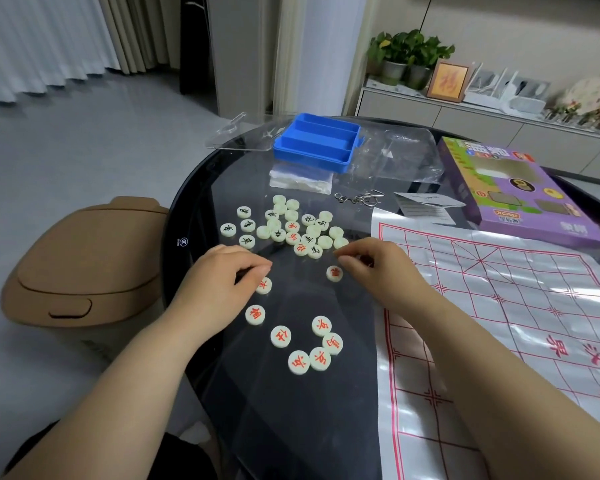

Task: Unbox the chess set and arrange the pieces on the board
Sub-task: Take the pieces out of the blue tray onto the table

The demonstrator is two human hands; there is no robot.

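Frame centre: left hand (222, 271) curled over 1 red-marked piece (265, 288), right hand (371, 268) curled beside pile (298, 226); either pinch unclear.

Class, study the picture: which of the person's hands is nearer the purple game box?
Right. The right hand is left of the purple game box and closer to the person; the left hand lies farther left still.
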